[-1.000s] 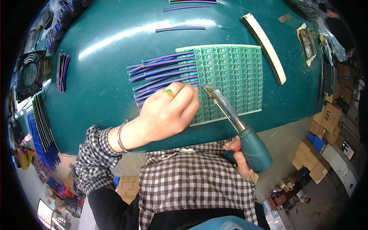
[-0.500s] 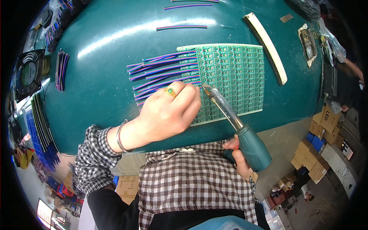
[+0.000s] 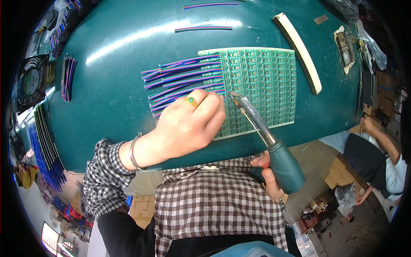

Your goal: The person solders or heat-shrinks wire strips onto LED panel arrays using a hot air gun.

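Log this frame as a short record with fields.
Left hand: over the board's left part, fingertips hidden
Right hand: gripping a green-handled soldering iron
Iron tip: over the board, contact unclear
Circuit board: green panel, flat on the table
Wires: ends over the board's left part
Nearby: white-and-black strip, right of board
Background: another person, right

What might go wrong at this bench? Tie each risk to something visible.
The right hand holds a soldering iron whose tip is close to the left hand; a slip might cause a burn if the tip is hot. Coloured wires lie crowded on the left of the circuit board, so the left hand could nudge some askew.
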Motion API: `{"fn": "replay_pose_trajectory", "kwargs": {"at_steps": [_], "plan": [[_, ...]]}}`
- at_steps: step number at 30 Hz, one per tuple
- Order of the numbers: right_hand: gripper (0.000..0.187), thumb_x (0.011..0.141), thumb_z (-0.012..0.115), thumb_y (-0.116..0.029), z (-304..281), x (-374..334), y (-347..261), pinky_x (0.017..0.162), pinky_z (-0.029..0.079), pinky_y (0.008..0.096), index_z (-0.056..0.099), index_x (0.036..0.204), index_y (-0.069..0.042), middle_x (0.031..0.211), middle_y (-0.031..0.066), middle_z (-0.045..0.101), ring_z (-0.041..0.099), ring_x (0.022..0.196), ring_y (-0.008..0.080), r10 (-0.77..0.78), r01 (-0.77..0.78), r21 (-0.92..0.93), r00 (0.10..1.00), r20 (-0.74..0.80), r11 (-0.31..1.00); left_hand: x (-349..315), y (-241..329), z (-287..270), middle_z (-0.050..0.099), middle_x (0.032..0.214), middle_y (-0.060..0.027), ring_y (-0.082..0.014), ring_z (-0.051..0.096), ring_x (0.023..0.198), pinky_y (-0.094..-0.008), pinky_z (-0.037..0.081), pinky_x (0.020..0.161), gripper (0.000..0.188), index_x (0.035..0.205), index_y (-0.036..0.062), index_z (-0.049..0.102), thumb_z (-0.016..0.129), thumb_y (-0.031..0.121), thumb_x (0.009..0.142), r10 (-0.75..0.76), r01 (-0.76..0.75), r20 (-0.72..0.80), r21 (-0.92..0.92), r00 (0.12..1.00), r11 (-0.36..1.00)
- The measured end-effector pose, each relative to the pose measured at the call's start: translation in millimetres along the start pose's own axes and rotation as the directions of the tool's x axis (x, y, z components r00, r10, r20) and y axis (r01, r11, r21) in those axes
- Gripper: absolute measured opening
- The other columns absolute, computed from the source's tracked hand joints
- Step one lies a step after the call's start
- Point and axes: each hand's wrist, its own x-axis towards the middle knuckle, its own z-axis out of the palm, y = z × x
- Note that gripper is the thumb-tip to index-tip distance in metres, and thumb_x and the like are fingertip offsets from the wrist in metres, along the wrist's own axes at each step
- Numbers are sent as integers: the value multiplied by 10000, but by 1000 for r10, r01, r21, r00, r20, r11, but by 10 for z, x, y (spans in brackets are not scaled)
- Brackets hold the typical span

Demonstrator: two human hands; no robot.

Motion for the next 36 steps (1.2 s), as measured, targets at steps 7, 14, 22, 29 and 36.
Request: {"fn": "replay_pose_trajectory", "kwargs": {"at_steps": [7, 14, 22, 29, 36], "plan": [[429, 986, 520, -160, 25, 48, -59, 910, 553, 426, 415, 1333, 69, 1105, 133, 547, 592, 1063, 251, 43, -40, 74, 999, -31, 996, 16, 45, -104, 574, 911, -76, -184, 606, 772, -276, 499, 619, 320, 1003, -29, 663, 658, 42, 691, -74, 83, 143, -57, 987, 995], [456, 971, 562, -169, 37, 28, 9, 885, 549, 443, 417, 1324, 81, 1032, 130, 552, 586, 968, 237, -42, 42, 41, 999, 2, 998, 1, -8, 18, 469, 806, -47, -155, 517, 693, -252, 444, 497, 249, 884, -1, 618, 611, 121, 667, -15, 15, 12, -27, 1000, 1000], [483, 969, 581, -193, 60, 14, 12, 904, 536, 453, 411, 1325, 85, 989, 104, 550, 581, 952, 229, 32, -27, 87, 998, -51, 996, 28, -3, 0, 453, 791, -47, -153, 510, 684, -255, 440, 493, 224, 863, 2, 611, 611, 114, 668, -23, 24, 27, -19, 999, 1000], [486, 973, 576, -193, 24, -16, 41, 910, 532, 454, 392, 1341, 66, 983, 96, 545, 580, 950, 222, 80, -79, 8, 997, -23, 997, 13, -4, 22, 457, 791, -44, -150, 506, 682, -250, 431, 496, 225, 862, 5, 613, 614, 116, 666, -21, 21, 11, -23, 1000, 1000], [480, 979, 559, -187, -18, -26, 51, 920, 531, 457, 393, 1356, 58, 1053, 121, 563, 594, 998, 240, 17, -17, -15, 1000, 15, 1000, -4, 4, 13, 462, 797, -44, -149, 509, 688, -248, 434, 502, 239, 874, 2, 617, 610, 122, 668, -19, 19, 8, -6, 1000, 1000]]}}
